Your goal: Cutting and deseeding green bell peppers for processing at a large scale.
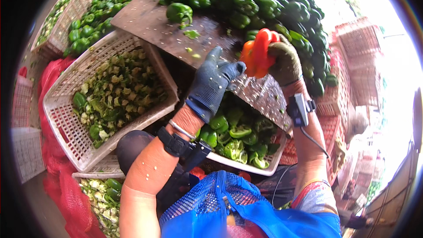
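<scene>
A great heap of green bell peppers [246, 0] covers the far side of the worktop [143, 17] and spills toward the right. Over by the far right, pinkish plastic crates [361, 57] stand stacked. Nearest the person's left is a big whitish slatted crate [64, 121], tilted beside the worktop, its floor covered in pale-and-green pepper cores [128, 88] with a few whole-looking green peppers along the near side. Beyond it I can see another pale crate [66, 24] with light-coloured trimmings inside. Below the worktop's near edge sits a smaller white crate [269, 172], loaded with green peppers and opened pieces [238, 147], some showing their hollow insides.

The left hand [209, 86], in a blue glove, is open, thumb and forefinger spread apart, close to the pepper. The right hand [286, 61], in a darker, soiled glove, grips a red-orange bell pepper [260, 53] above the worktop's right end, in front of the heap. Smallest of all, a green scrap [191, 34] lies on the worktop among scattered pale seeds.
</scene>
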`<state>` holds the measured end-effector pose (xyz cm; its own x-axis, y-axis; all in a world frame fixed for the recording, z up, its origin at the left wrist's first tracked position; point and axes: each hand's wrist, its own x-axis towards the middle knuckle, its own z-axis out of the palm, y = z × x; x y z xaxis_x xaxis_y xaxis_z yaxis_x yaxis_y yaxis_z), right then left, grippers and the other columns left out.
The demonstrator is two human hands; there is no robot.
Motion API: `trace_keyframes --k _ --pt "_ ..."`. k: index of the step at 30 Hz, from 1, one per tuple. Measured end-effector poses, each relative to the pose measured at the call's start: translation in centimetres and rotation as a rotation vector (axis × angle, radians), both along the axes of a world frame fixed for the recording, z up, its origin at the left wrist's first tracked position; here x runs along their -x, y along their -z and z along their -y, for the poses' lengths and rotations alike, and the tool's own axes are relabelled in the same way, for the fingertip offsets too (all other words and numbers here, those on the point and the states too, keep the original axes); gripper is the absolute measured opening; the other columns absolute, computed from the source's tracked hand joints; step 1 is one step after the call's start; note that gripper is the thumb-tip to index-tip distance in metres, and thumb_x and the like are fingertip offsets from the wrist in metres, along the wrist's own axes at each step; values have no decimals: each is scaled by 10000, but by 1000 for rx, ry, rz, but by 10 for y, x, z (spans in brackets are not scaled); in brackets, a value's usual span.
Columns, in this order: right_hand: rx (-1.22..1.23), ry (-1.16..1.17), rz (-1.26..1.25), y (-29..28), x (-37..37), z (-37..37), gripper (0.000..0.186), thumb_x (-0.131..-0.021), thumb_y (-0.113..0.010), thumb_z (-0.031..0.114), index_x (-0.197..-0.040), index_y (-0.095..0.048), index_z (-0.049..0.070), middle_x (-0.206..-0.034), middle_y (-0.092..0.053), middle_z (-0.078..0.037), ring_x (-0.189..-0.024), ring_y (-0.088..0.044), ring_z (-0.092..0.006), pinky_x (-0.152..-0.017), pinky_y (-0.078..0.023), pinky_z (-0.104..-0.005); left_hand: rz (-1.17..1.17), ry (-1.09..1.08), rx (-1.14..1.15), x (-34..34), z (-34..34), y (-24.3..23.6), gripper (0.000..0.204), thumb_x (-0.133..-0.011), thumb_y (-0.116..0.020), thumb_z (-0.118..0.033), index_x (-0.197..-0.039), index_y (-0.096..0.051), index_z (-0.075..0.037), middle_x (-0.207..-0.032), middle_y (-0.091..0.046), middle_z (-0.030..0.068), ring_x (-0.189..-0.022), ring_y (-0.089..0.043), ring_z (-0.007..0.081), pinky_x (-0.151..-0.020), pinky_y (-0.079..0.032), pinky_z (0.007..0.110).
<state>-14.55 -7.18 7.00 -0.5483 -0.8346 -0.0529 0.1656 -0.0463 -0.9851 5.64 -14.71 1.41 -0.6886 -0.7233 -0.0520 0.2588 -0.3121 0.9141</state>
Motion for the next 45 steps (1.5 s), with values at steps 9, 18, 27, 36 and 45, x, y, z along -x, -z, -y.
trace_keyframes --k 9,18,27,36,45 --pt "25 338 143 -5 -66 -202 341 -714 -718 55 -1047 -659 7 -951 -668 -67 -830 -655 -179 -790 -553 -304 42 610 63 4 -60 -2 556 -835 -633 -222 -1333 -568 15 -1213 -653 114 -1092 -636 179 -922 -534 311" --pt "-1635 612 -1015 -65 -87 -521 428 -735 -683 150 -1130 -686 -14 -1007 -723 -164 -863 -700 -271 -784 -555 -327 -13 621 -32 -4 -72 -6 536 -820 -666 -167 -1328 -585 -13 -1229 -655 109 -1085 -658 200 -843 -571 294" --pt "-68 332 56 -8 -151 -249 718 -872 -678 132 -1504 -368 -6 -1272 -590 -145 -1073 -616 -191 -944 -493 -315 78 165 1101 -6 -146 -27 511 -698 -747 -172 -1187 -649 -60 -933 -671 186 -837 -669 385 -767 -548 458" --pt "196 139 609 22 -128 -224 852 -759 -734 137 -1500 -330 18 -1248 -595 -212 -980 -680 -420 -768 -621 -480 148 413 778 -16 -95 -21 625 -808 -710 12 -1407 -539 -40 -994 -674 70 -906 -639 110 -825 -542 261" --pt "-211 4 300 15 -133 -216 588 -757 -686 81 -1319 -536 -13 -1127 -645 -137 -897 -694 -228 -651 -648 -367 140 548 1180 -9 -113 -11 421 -800 -697 -192 -1200 -652 -69 -1016 -708 184 -906 -696 362 -781 -558 426"
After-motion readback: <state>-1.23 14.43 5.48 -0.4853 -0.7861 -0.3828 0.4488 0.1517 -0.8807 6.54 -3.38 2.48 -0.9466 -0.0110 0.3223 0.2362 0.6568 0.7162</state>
